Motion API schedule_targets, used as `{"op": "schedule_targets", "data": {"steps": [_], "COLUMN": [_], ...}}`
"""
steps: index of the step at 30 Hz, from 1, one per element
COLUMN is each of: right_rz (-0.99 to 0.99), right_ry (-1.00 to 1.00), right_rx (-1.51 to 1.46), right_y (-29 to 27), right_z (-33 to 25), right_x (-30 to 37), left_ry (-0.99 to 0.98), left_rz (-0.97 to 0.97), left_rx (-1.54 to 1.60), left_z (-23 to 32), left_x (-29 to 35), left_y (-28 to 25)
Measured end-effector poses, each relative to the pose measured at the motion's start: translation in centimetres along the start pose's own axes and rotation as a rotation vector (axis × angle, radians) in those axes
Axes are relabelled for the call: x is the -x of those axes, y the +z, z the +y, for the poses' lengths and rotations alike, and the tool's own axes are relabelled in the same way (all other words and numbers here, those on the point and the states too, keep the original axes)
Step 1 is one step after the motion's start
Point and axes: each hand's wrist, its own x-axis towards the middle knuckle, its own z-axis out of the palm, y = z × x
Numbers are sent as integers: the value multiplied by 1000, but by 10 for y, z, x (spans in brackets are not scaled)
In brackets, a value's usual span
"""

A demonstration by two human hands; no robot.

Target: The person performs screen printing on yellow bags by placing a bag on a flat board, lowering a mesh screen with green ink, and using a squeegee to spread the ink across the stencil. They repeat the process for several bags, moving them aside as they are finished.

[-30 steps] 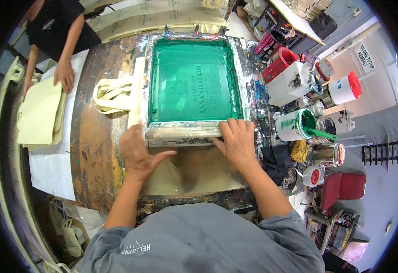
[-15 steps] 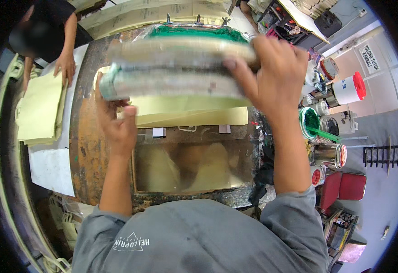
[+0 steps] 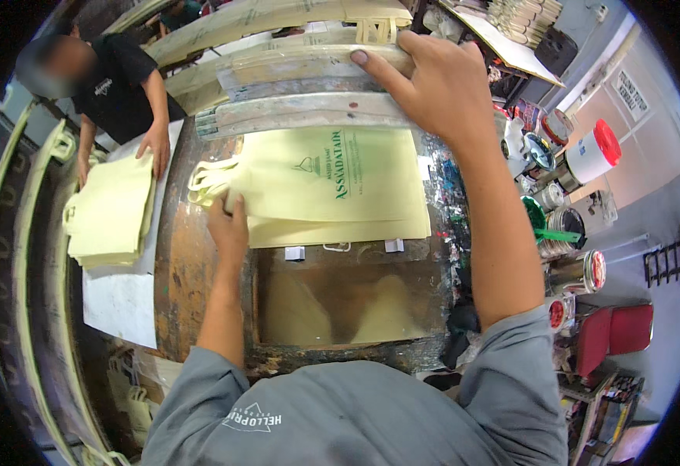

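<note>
My right hand [image 3: 447,89] grips the near rail of a raised screen printing frame [image 3: 301,110], its thumb along the rail and fingers over the edge. Below the frame lies a stack of pale yellow tote bags [image 3: 387,194], the top one printed in green. Looped handles [image 3: 214,177] stick out at the stack's left end. There my left hand [image 3: 229,224] has its fingers closed on the handles, partly hiding them.
Across the table's left corner, a person [image 3: 126,93] handles another stack of yellow bags [image 3: 111,210] on a white board [image 3: 122,311]. Paint tubs stand on the right, one holding a green spatula [image 3: 557,235]. A glass-like panel [image 3: 340,307] lies near me.
The screen frame has swung up and away, uncovering the green print on the top bag. My left hand has left the frame and come down to the bag handles.
</note>
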Motion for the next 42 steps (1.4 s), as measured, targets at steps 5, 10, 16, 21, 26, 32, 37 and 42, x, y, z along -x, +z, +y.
{"op": "schedule_targets", "data": {"steps": [5, 10, 16, 21, 26, 32, 37, 42], "right_rz": [-12, 16, -310, -343, -327, -405, 22, -173], "right_ry": [26, 6, 97, 97, 90, 129, -25, -65], "right_rx": [-46, -31, -12, -63, 23, -36, -96, -57], "right_y": [-2, 1, -11, -16, -13, -13, -13, 6], "right_z": [2, 2, 2, 0, 1, 4, -3, -6], "right_x": [-5, -3, -24, -35, -26, -31, -6, 80], "left_ry": [-101, -289, 102, 611, 609, 584, -29, -197], "left_rz": [-136, -55, 108, -750, -799, -732, -376, -468], "left_rx": [363, 334, -464, -444, -414, -389, 151, 409], "left_z": [-33, -145, -9, 95, 87, 108, 128, 124], "left_x": [-107, -172, -99, 91, 121, 125, 33, -15], "left_y": [-100, -252, -160, 63, 109, 102, 35, -53]}}
